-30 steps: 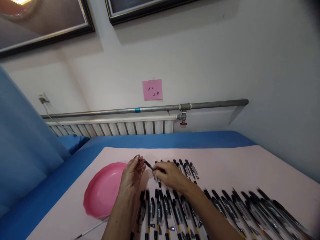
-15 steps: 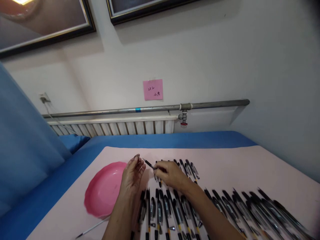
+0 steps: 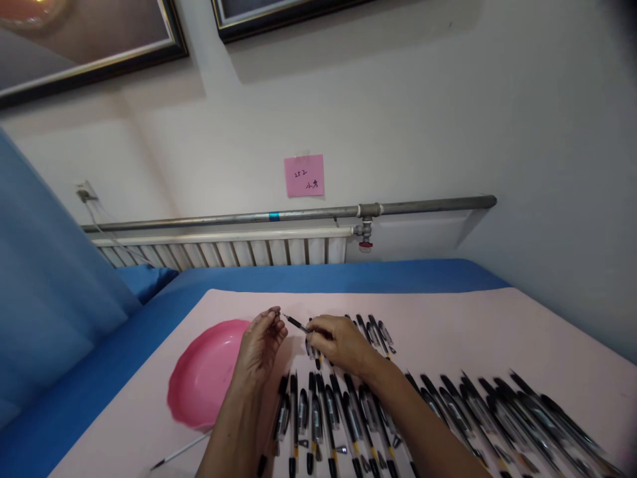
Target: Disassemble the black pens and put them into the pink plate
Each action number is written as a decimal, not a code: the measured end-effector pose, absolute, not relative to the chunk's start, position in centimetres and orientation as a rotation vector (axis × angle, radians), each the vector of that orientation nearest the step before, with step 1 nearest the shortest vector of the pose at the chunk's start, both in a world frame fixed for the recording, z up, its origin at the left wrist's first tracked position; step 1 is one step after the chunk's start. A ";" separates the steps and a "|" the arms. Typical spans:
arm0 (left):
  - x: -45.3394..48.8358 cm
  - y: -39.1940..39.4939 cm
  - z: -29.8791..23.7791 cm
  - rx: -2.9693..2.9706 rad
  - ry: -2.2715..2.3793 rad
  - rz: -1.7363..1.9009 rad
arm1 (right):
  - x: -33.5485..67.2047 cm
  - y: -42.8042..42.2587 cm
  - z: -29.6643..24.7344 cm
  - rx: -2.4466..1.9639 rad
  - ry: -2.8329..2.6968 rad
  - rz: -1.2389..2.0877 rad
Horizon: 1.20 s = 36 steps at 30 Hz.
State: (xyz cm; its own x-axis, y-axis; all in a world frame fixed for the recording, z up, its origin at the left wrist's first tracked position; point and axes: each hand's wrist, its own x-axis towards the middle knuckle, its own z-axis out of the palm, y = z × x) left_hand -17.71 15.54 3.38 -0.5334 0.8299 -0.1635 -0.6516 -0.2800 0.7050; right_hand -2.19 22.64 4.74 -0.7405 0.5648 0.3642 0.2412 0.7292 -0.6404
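In the head view my right hand (image 3: 343, 342) grips a pen (image 3: 295, 322) by its barrel, fingers closed. The pen has a black grip, and its thin bare point is directed up and left. My left hand (image 3: 259, 344) pinches a tiny dark piece (image 3: 275, 313) between thumb and fingertip, right by the pen's point; it is too small to name, and I cannot tell whether the two touch. The other left fingers are loosely curled. Beneath and past my right hand lie several disassembled pens (image 3: 374, 330), partly hidden by it.
Rows of pen parts, caps and small cone tips (image 3: 318, 411) lie near me, with more pens (image 3: 502, 411) at the right. On the left sit a pink bowl (image 3: 182, 378) and a thin white stick (image 3: 182, 449) with a dark end. A pink sheet (image 3: 448, 325) covers the blue table (image 3: 398, 275).
The gap between my left fingertips and the pen's point has narrowed. My right hand keeps its hold on the pen. The view has shifted very slightly.
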 end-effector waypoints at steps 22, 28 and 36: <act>-17.7 16.0 2.6 0.245 1.056 2.009 | -2.7 21.7 4.6 -0.645 -2.526 0.586; -17.2 16.1 2.5 0.163 0.995 1.970 | -3.3 21.1 4.5 -0.713 -2.578 0.404; -16.8 16.1 2.6 0.125 0.979 1.922 | -3.5 20.7 4.2 -0.734 -2.579 0.299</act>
State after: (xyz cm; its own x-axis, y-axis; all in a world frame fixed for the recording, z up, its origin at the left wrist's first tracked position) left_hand -16.77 16.09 2.59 -0.5509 0.7801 -0.2967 -0.6985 -0.2364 0.6755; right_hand -3.49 20.67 4.16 -0.7626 0.5424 0.3525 0.4473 0.8358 -0.3185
